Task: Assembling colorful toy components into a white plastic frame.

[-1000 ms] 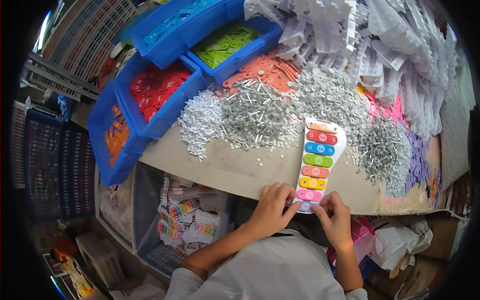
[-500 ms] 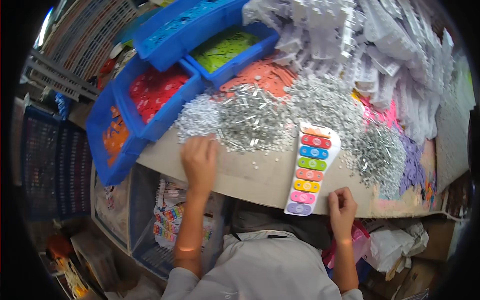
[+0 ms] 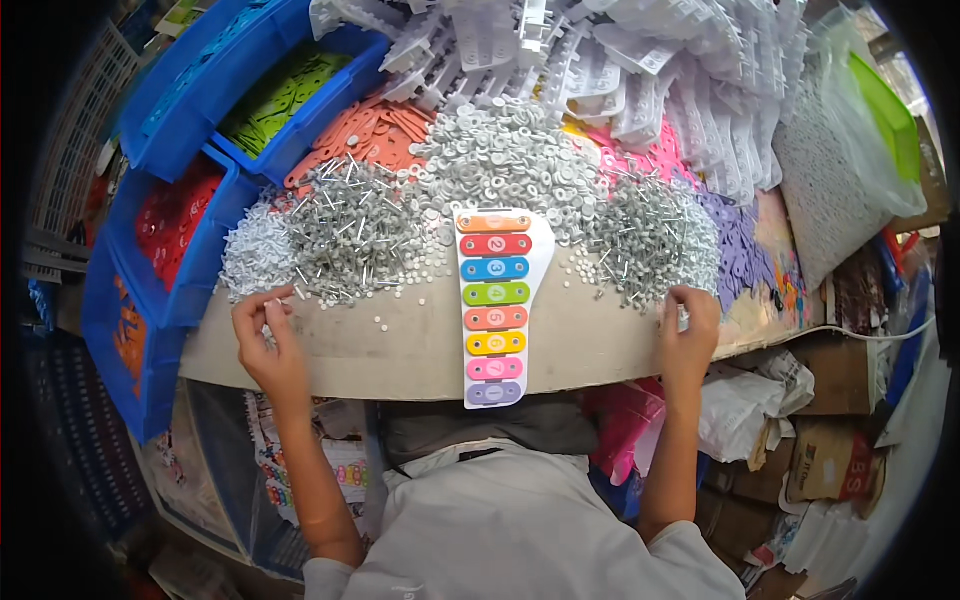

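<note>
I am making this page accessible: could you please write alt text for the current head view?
A white toy xylophone with eight coloured bars lies on a workbench between a person's left hand and right hand. Each hand is near a heap of small parts; blue bins stand at left.

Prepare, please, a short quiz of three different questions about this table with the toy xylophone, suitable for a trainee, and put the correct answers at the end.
1. Count: how many coloured bars are on the toy xylophone?
2. True or false: the toy xylophone is held in a hand.
3. Fill the gap: the green pieces lie in a ____ tray.

Key
1. Eight.
2. False: it lies on the table, with the left hand and the right hand on either side, both apart from it.
3. Blue.
</note>
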Available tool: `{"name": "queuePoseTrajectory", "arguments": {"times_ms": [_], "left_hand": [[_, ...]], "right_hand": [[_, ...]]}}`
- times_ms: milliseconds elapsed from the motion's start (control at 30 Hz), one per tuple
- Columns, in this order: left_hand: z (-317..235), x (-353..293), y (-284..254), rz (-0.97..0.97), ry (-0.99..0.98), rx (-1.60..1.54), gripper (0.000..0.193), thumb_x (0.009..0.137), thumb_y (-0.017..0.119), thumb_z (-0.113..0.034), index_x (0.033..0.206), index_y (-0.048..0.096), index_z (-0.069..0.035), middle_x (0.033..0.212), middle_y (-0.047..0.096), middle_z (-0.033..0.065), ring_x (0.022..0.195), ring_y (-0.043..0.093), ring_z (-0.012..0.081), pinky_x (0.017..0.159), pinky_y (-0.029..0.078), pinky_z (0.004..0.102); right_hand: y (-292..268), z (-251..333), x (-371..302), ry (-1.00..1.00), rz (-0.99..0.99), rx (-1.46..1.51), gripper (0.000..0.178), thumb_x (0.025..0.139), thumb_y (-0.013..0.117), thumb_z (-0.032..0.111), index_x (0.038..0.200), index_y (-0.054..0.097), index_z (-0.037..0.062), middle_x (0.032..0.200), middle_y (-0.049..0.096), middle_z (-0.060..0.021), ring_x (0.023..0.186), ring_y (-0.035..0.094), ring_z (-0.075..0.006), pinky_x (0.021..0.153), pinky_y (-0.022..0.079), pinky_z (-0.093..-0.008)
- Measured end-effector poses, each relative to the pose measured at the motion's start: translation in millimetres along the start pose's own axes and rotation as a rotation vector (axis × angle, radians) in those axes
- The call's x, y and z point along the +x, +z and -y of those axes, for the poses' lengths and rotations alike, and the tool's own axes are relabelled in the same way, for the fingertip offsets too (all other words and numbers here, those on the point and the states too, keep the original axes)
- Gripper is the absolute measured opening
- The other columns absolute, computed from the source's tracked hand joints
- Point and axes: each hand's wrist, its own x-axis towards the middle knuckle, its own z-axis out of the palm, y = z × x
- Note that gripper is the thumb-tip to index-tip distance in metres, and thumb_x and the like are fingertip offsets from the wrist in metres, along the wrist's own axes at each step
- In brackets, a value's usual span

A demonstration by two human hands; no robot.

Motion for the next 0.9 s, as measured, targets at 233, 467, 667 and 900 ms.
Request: {"name": "queuePoseTrajectory", "arguments": {"times_ms": [233, 467, 667, 900], "left_hand": [[-40.3, -39.0, 5.0, 0.306, 0.096, -0.139, 0.01, 0.1, 0.061, -0.004, 0.107, 0.065, 0.003, 0.096, 0.066, 0.0061, 0.09, 0.061, 0.0134, 0.085, 0.048, 0.0284], [-56.9, -61.3, 29.8, 0.417, -0.274, -0.489, 0.007, 0.092, 0.072, -0.001, 0.098, 0.071, 0.002, 0.088, 0.068, 0.0032, 0.081, 0.063, 0.01, 0.073, 0.05, 0.0241], [-59.7, -41.2, 41.4, 0.531, -0.445, -0.642, 0.011, 0.094, 0.069, -0.001, 0.104, 0.071, 0.003, 0.082, 0.07, 0.0047, 0.071, 0.064, 0.0101, 0.066, 0.052, 0.0234], [-57.3, -17.9, 52.3, 0.707, -0.545, -0.869, 0.015, 0.096, 0.068, -0.006, 0.107, 0.072, 0.004, 0.084, 0.072, 0.0086, 0.072, 0.066, 0.011, 0.065, 0.053, 0.0239]], "right_hand": [[-24.5, -22.3, -0.6, 0.408, 0.243, -0.019, 0.009, 0.095, 0.063, 0.008, 0.098, 0.06, -0.0008, 0.076, 0.064, -0.0116, 0.068, 0.061, -0.0224, 0.064, 0.048, -0.036], [4.7, -12.2, -6.6, 0.283, 0.192, -0.059, 0.01, 0.097, 0.062, 0.011, 0.1, 0.06, 0.0016, 0.088, 0.068, -0.0187, 0.077, 0.067, -0.0362, 0.071, 0.051, -0.0413], [5.9, -20.8, -9.6, 0.325, 0.272, -0.143, 0.014, 0.103, 0.056, 0.019, 0.106, 0.057, 0.0054, 0.088, 0.069, -0.0206, 0.08, 0.067, -0.0425, 0.069, 0.05, -0.0483], [12.5, -24.1, -11.3, 0.294, 0.229, -0.186, 0.016, 0.105, 0.055, 0.018, 0.103, 0.055, 0.002, 0.076, 0.066, -0.0168, 0.067, 0.065, -0.0286, 0.061, 0.046, -0.0415]]}}
